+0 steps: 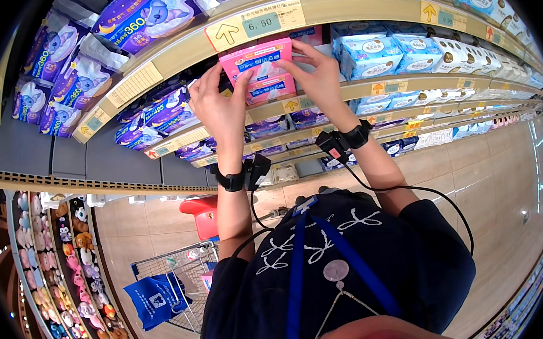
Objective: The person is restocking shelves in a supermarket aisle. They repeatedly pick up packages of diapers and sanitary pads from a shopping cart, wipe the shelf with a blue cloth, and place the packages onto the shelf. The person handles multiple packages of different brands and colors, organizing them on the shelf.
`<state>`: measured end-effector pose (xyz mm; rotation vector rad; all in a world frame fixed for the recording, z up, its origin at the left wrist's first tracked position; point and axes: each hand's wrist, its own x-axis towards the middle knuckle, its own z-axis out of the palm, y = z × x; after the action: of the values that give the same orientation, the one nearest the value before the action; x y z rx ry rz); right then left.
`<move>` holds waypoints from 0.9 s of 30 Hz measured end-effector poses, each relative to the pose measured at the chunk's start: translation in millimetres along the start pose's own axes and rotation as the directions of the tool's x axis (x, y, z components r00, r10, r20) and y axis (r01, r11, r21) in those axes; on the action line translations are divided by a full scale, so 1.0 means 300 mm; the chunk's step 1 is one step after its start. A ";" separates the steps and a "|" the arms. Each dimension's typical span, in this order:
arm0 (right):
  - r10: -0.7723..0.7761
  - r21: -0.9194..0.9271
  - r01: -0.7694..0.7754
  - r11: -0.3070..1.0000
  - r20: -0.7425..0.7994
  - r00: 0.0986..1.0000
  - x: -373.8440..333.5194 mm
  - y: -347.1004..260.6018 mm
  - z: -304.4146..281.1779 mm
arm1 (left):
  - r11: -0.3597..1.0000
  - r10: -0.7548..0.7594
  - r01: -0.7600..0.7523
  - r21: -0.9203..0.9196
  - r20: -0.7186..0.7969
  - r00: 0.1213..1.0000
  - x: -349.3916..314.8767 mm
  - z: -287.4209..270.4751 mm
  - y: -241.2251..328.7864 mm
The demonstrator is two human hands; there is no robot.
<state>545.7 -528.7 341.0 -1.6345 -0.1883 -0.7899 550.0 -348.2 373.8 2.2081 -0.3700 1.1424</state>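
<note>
Pink glossy rectangular packs (271, 89), apparently two stacked, are grasped between your bare left hand (221, 103) and right hand (317, 78), not yet released, at the cream-edged shelf (426, 84); whether they rest there, I cannot tell.

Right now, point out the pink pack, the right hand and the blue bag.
Pink pack (266, 70), head view: middle of the camera-facing side.
Right hand (323, 83), head view: back of the hand.
Blue bag (157, 301), head view: middle of its outer side.

plush toys (82, 264) | blue bag (158, 301) on shopping cart (158, 264) | purple packs (85, 75) | light-blue packs (371, 57)
</note>
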 end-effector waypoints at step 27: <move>-0.189 0.249 -0.512 0.822 0.968 0.167 -0.938 -0.265 0.652 | 0.355 -0.729 0.873 0.334 -0.486 0.482 -1.084 -1.036 -0.023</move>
<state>366.8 -244.0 237.6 -1.2952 -1.0602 0.6856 164.9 -155.6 243.3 2.1300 1.2531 0.9422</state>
